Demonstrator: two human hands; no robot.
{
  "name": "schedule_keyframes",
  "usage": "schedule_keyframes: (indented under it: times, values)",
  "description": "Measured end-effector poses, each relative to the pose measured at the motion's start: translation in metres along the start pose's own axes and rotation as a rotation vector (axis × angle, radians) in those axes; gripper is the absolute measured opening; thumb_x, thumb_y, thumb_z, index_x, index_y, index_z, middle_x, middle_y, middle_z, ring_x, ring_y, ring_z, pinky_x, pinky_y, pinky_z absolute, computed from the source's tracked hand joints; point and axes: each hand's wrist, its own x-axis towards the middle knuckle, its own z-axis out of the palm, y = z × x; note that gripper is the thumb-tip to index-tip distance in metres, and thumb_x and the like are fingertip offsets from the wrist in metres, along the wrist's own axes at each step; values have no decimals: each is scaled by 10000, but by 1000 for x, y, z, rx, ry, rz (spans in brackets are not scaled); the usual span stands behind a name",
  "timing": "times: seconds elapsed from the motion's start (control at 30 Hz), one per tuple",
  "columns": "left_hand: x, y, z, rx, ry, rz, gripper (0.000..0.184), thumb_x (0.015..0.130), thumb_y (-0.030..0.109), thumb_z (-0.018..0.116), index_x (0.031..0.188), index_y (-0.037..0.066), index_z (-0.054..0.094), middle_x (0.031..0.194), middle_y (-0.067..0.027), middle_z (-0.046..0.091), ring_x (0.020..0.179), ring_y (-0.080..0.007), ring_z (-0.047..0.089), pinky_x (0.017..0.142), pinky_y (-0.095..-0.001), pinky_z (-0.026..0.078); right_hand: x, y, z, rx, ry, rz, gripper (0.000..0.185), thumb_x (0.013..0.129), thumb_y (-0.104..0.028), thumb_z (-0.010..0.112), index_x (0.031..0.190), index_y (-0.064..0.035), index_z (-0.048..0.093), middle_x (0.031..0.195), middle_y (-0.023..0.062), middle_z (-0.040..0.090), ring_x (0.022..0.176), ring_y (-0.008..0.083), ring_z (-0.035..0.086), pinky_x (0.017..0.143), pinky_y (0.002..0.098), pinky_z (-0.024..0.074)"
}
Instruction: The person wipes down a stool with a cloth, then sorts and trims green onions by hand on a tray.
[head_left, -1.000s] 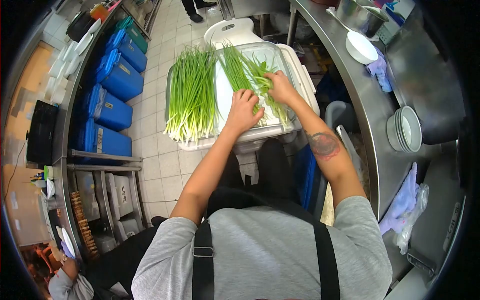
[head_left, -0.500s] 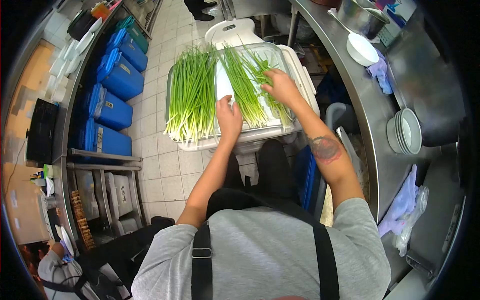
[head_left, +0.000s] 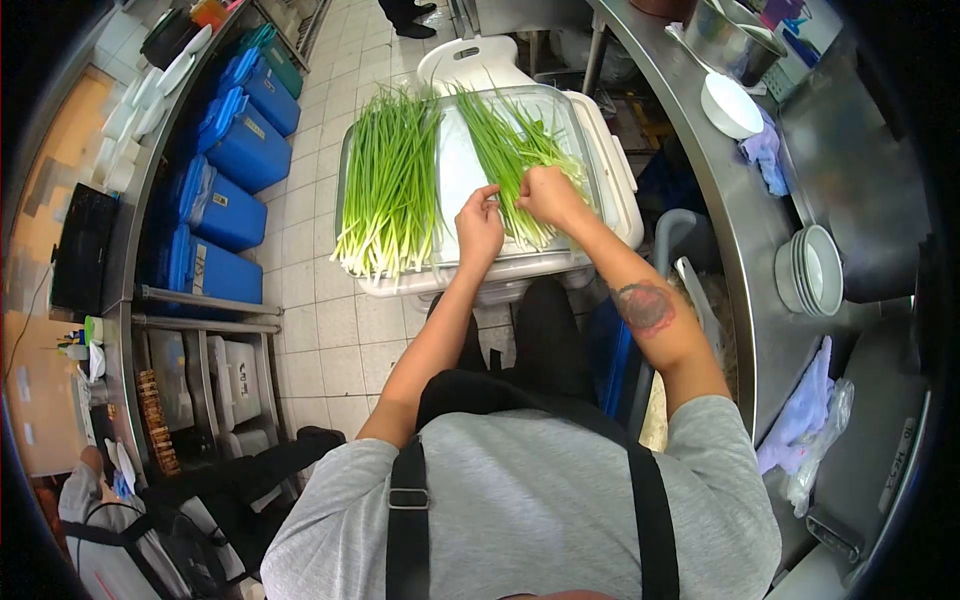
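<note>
Two groups of green onions lie in a shallow tray (head_left: 452,150). The larger bunch of green onions (head_left: 388,180) fills the left side, white ends towards me. The smaller pile of green onions (head_left: 492,140) lies to the right, with some stalks slanting and their pale ends at the right edge. My left hand (head_left: 480,228) is beside the near end of the smaller pile, fingers loosely bent and apart, holding nothing visible. Over that same pile, my right hand (head_left: 550,196) has its fingers curled and pressed together. Its fingertips point down, and what they grip is hidden.
The tray rests on a white plastic container (head_left: 618,185). Blue lidded bins (head_left: 243,140) line the left side. On the right, a steel counter (head_left: 715,165) carries a white bowl (head_left: 730,106), stacked bowls (head_left: 810,270) and cloths. Another person's legs (head_left: 408,15) are at the far end.
My right hand has moved left and down towards my left hand, and its fingers have closed. My left hand has shifted slightly right. The rightmost stalks now slant more sideways, pale ends farther from me.
</note>
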Motion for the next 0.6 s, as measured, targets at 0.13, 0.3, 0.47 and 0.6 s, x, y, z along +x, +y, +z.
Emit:
schedule_keyframes:
  times: [0.13, 0.3, 0.47, 0.6]
  values:
    - [-7, -3, -1, 115, 96, 116, 228, 740, 0, 517, 950, -34, 598, 812, -156, 598, 674, -236, 585, 652, -334, 474, 9, 14, -16, 294, -241, 248, 161, 684, -126, 713, 690, 16, 636, 585, 94, 624, 529, 163, 606, 535, 291, 480]
    - [-5, -9, 2, 214, 111, 157, 233, 736, 26, 550, 953, -26, 620, 821, -169, 591, 685, -243, 591, 679, -336, 482, 5, 15, -22, 371, -186, 252, 114, 699, -98, 683, 669, 3, 639, 589, 77, 625, 513, 110, 590, 501, 256, 462]
    - [-8, -9, 4, 162, 63, 162, 218, 728, 11, 545, 932, -36, 608, 866, -176, 566, 724, -276, 571, 675, -356, 470, 2, 6, -5, 68, -107, 116, 162, 698, -129, 698, 626, 2, 636, 591, 104, 626, 509, 126, 594, 513, 262, 468]
    - [-8, -9, 3, 225, 93, 217, 216, 744, 32, 563, 943, -37, 614, 834, -173, 591, 734, -252, 591, 706, -334, 481, 2, 0, -12, 131, -94, 141, 172, 707, -141, 708, 635, -1, 637, 612, 100, 631, 537, 123, 602, 524, 255, 469]
